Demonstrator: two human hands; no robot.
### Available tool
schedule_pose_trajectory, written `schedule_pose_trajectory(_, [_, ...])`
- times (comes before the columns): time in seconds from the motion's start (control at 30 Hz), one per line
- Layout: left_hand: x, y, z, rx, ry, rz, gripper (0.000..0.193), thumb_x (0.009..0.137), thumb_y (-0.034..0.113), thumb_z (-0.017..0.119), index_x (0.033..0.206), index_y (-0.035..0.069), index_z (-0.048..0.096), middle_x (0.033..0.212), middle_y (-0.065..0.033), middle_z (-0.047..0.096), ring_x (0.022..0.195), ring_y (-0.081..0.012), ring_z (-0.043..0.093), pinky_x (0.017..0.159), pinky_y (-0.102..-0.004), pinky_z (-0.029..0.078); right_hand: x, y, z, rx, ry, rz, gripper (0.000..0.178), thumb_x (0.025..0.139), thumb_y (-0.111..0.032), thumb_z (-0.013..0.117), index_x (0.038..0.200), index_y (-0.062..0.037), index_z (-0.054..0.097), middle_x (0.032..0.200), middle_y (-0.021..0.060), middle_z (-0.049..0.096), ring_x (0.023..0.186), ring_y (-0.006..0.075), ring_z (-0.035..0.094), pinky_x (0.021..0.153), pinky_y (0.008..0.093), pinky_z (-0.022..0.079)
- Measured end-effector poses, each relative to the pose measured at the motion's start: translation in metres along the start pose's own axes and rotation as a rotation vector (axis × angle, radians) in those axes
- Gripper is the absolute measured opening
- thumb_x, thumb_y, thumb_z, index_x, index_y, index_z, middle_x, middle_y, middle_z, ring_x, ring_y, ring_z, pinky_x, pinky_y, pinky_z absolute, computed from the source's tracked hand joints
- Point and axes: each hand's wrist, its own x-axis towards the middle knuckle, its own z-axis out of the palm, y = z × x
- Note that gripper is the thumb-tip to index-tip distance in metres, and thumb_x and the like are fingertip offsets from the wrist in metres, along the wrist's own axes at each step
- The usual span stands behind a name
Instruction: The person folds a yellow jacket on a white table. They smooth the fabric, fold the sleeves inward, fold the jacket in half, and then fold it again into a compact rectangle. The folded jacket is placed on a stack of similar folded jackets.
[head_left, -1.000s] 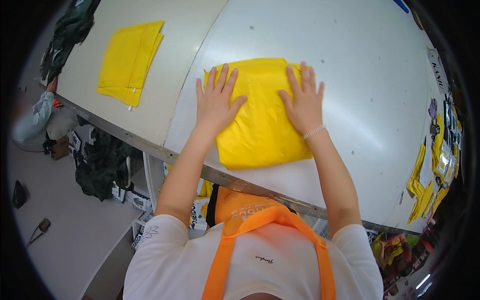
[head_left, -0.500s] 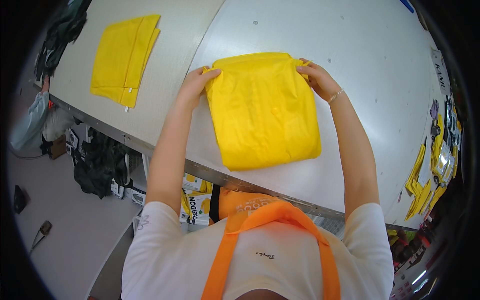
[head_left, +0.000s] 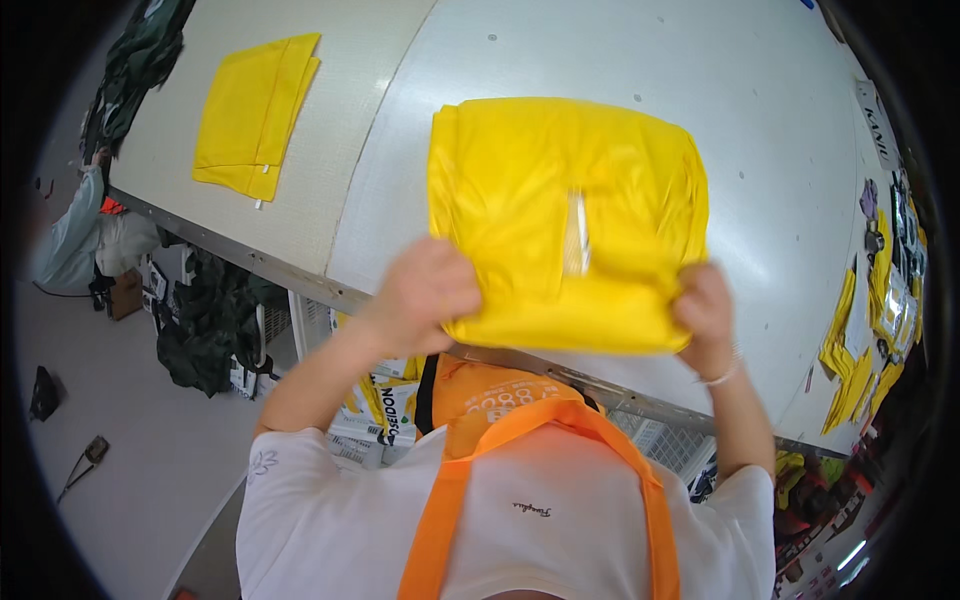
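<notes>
A folded yellow garment (head_left: 530, 160), thin and shiny like a raincoat, lies on the table in front of me. A narrow pale strip (head_left: 578, 235) shows in the middle of its upper face. My left hand (head_left: 435, 285) is closed on its near left corner. At the near right corner, the fingers of my right hand (head_left: 708, 310) are wrapped round the fabric. Both hands are somewhat blurred, and the near edge bulges between them. Farther left lies a flat folded yellow piece (head_left: 250, 115) with small white tags at its lower corner.
The pale tabletop (head_left: 800, 200) ends in a metal edge close to my body. Yellow items and packets (head_left: 885, 290) line its right side. Dark fabric (head_left: 205, 325) hangs below the left edge. Another person's sleeve (head_left: 75, 235) is at the far left.
Both hands have moved from the garment's far corners to its near corners. The garment now shows a different face with the pale strip, and looks wider and farther right.
</notes>
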Motion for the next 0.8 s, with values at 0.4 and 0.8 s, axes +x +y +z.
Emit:
schedule_pose_trajectory(0.4, [-0.010, 0.025, 0.067, 0.187, -0.040, -0.261, 0.033, 0.080, 0.030, 0.062, 0.107, 0.012, 0.058, 0.116, -0.0069, 0.053, 0.108, -0.0276, 0.045, 0.091, -0.0449, 0.033, -0.075, -0.019, 0.010, 0.420, -0.332, 0.751, 0.017, 0.076, -0.002, 0.053, 0.092, -0.0022, 0.057, 0.112, 0.0184, 0.054, 0.109, 0.0362, 0.048, 0.093, 0.0401, 0.039])
schedule_pose_trajectory(0.8, [0.043, -0.038, 0.159, 0.255, 0.132, -0.446, 0.060, 0.084, 0.042, 0.054, 0.139, 0.025, 0.037, 0.150, -0.0048, 0.022, 0.138, -0.0347, 0.013, 0.106, -0.0622, 0.005, -0.049, 0.029, 0.130, -0.350, 0.077, 0.630, 0.062, 0.088, -0.038, 0.052, 0.139, -0.0081, 0.033, 0.142, 0.0250, 0.026, 0.132, 0.0424, 0.023, 0.106, 0.0525, 0.021])
